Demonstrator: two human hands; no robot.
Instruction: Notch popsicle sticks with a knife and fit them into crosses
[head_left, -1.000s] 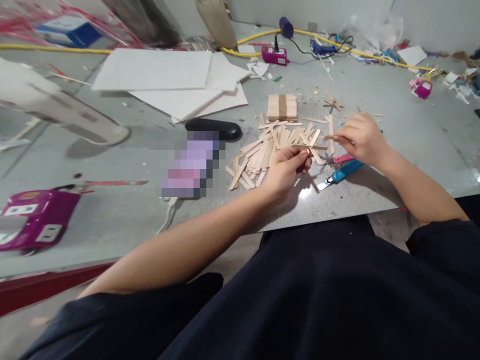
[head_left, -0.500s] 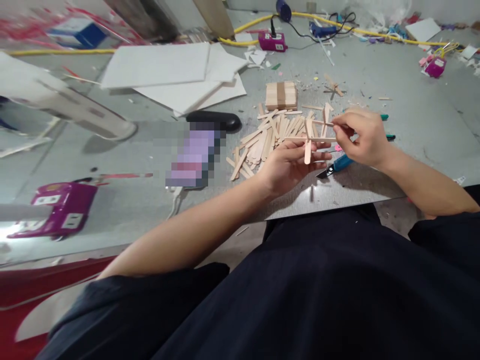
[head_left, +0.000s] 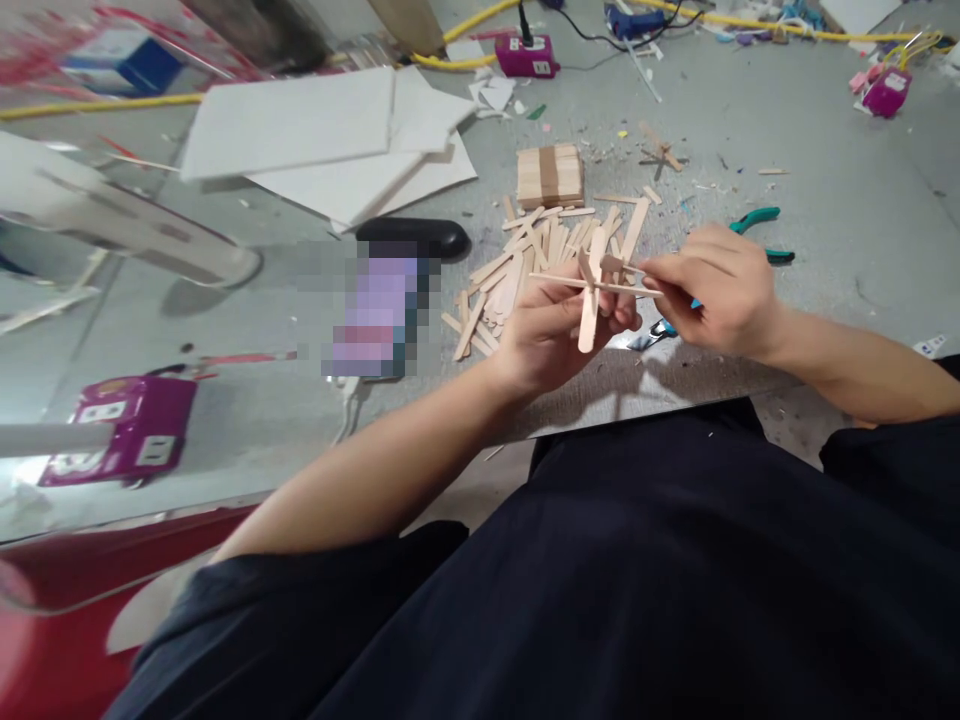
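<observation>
My left hand point(head_left: 541, 338) is closed around a small popsicle-stick model point(head_left: 589, 325), made of sticks joined crosswise. One broad stick points toward me and a thin-looking one runs sideways. With thumb and fingertips, my right hand point(head_left: 716, 292) pinches the model's right side, where a short piece juts out; its exact grip is partly hidden. Behind my left hand spreads a heap of loose popsicle sticks point(head_left: 517, 275). A blue utility knife point(head_left: 661, 329) lies under my right hand, partly covered. Beyond that hand are pliers with green handles point(head_left: 757, 217).
A banded stack of popsicle sticks point(head_left: 531, 182) stands behind the heap. White foam boards point(head_left: 292, 125) lie at the back left, near a black case point(head_left: 442, 240) and a blurred-out phone point(head_left: 375, 310). Purple power blocks point(head_left: 525, 58) and a yellow cable point(head_left: 480, 62) are farther back.
The model has tilted and turned in my hands, its near stick now showing broader. My left fingers have curled in around it. The view has shifted slightly, and more of the pliers shows.
</observation>
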